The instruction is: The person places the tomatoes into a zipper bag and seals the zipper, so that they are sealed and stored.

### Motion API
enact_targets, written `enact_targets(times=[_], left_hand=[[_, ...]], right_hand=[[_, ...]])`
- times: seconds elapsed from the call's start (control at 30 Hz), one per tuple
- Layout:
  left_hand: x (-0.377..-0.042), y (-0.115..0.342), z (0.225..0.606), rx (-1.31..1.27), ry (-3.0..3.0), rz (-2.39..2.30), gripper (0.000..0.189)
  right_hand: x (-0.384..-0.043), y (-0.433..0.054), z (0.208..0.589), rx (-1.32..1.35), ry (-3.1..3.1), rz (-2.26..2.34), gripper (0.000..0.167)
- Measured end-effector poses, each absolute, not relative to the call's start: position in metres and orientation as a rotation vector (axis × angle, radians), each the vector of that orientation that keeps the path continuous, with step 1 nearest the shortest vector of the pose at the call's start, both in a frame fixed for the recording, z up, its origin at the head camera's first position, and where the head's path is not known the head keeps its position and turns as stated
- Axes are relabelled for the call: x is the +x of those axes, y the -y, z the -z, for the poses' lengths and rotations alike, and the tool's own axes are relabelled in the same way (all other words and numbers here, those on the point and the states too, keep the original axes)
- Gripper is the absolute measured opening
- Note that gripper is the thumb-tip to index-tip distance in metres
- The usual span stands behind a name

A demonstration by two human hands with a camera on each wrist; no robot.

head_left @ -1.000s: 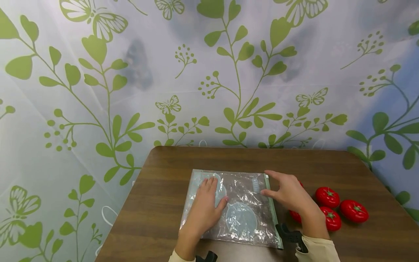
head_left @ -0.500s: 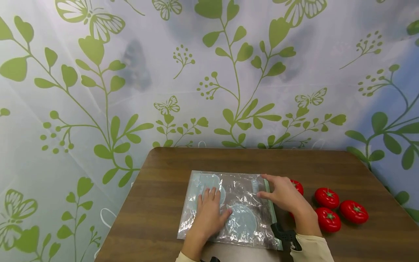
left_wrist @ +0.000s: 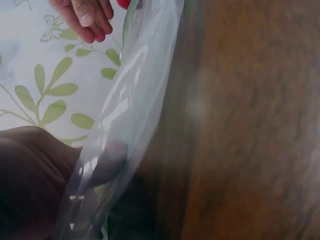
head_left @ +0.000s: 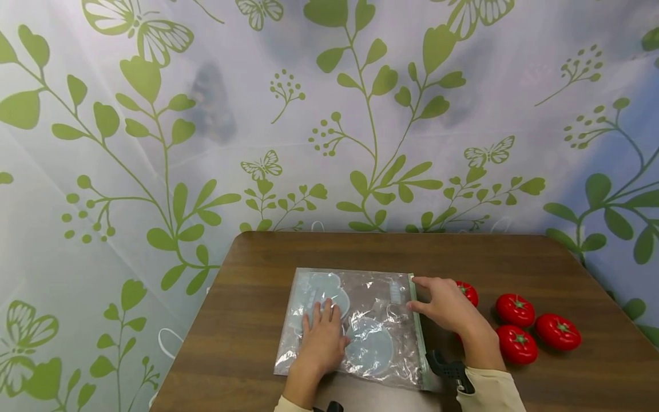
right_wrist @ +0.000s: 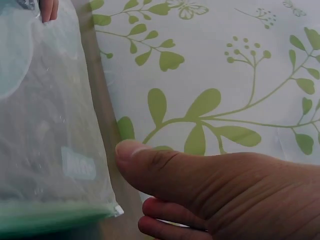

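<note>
A clear zip-seal plastic bag (head_left: 383, 303) with pale blue printed shapes lies on the wooden table, its green zip edge to the right. My left hand (head_left: 323, 343) rests on the bag's left half with its fingers spread. In the left wrist view, my left thumb (left_wrist: 111, 162) shows through the film along the bag's near edge. My right hand (head_left: 450, 306) stands beside the zip edge, thumb and forefinger apart, with nothing held. The right wrist view shows the right thumb (right_wrist: 150, 162) close to the zip's corner; whether it touches is hard to tell.
Several red tomatoes (head_left: 515, 311) sit on the table right of the right hand, one partly hidden behind the wrist. The brown wooden table (head_left: 247, 320) ends at the back against a curtain (head_left: 288, 114) printed with green leaves and butterflies.
The bag has slid a little to the left. My left hand has drawn back toward the near side, and my right hand has shifted slightly left.
</note>
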State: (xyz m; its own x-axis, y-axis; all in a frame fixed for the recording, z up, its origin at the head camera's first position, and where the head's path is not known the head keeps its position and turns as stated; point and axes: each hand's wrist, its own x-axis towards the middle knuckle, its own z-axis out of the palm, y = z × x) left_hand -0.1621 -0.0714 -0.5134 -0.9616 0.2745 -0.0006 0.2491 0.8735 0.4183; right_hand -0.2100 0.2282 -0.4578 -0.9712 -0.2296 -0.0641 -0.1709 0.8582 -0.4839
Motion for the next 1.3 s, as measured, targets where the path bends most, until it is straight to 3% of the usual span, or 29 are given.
enact_targets(times=[0.4, 0.73, 0.83, 1.13, 1.3], left_hand=[[-0.165, 0.086, 0.51, 0.385, -2.973, -0.639, 0.061], [-0.167, 0.09, 0.507, 0.386, -2.967, -0.634, 0.078], [-0.173, 0.094, 0.527, 0.391, -2.989, -0.695, 0.08], [-0.169, 0.095, 0.506, 0.361, -2.989, -0.625, 0.078], [-0.17, 0.093, 0.505, 0.383, -3.129, -0.708, 0.061]], right_hand=[[-0.213, -0.224, 0.474, -0.377, -2.918, 0.747, 0.053], [-0.216, -0.217, 0.489, -0.429, -2.975, 0.736, 0.027], [-0.219, -0.215, 0.495, -0.507, -2.991, 0.766, 0.023], [-0.231, -0.209, 0.524, -0.575, -3.013, 0.833, 0.045], [-0.235, -0.203, 0.531, -0.545, -3.037, 0.824, 0.05]])
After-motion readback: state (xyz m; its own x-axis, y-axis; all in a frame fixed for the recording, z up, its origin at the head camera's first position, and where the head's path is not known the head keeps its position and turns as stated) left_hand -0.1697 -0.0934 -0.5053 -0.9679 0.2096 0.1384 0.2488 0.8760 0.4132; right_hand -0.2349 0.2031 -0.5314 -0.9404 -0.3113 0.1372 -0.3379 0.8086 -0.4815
